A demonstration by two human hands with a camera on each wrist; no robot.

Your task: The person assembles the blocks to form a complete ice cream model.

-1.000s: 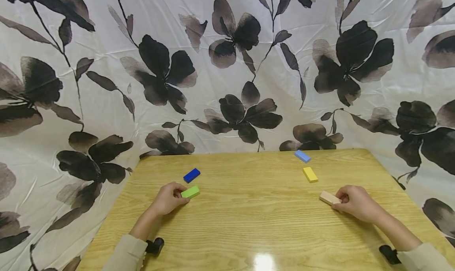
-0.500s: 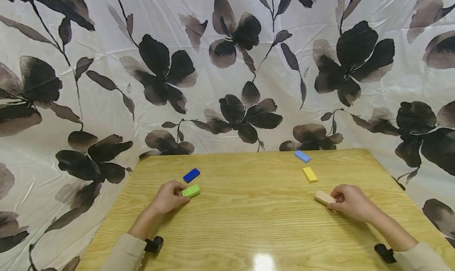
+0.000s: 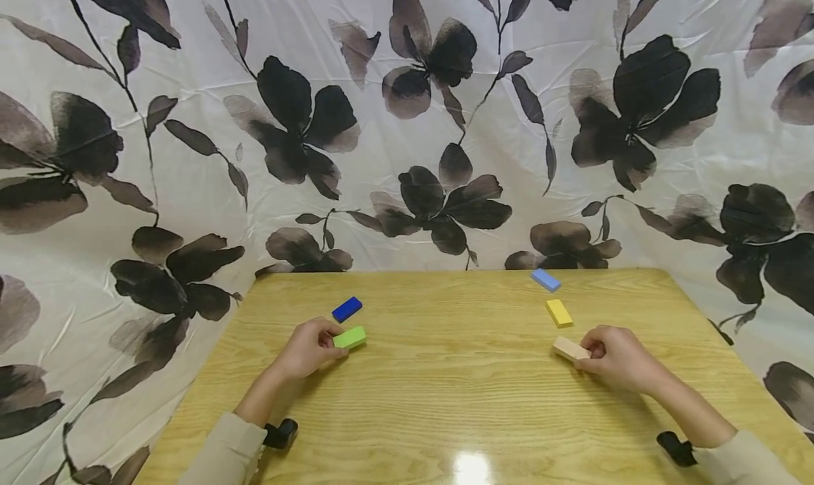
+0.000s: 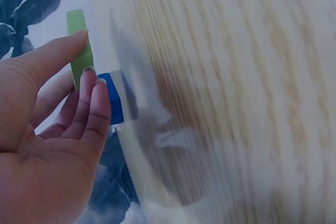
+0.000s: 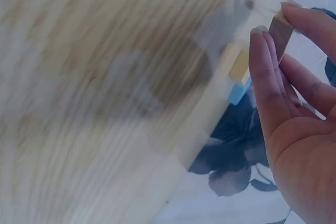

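My left hand [image 3: 309, 348] pinches a lime green block [image 3: 350, 338] by its left end, between thumb and fingers. Just behind it on the table lies a dark blue block [image 3: 347, 309], which the left wrist view also shows past the fingertips. On the other side, my right hand [image 3: 618, 358] pinches a pale wooden block [image 3: 571, 348] by its right end. Beyond that hand lie a yellow block [image 3: 559, 313] and, farther back, a light blue block [image 3: 545, 280]. In the right wrist view the fingers partly cover the wooden block [image 5: 281, 36].
Both hands are over a wood-grain table [image 3: 445, 386] with rounded far corners. A white cloth with dark flowers [image 3: 439, 209] hangs behind it and along its sides. Each wrist wears a black camera, such as the left one [image 3: 282, 434].
My right hand has moved left and slightly away from me with the wooden block. My left hand has shifted slightly right with the green block. The whole head view has shifted a little.
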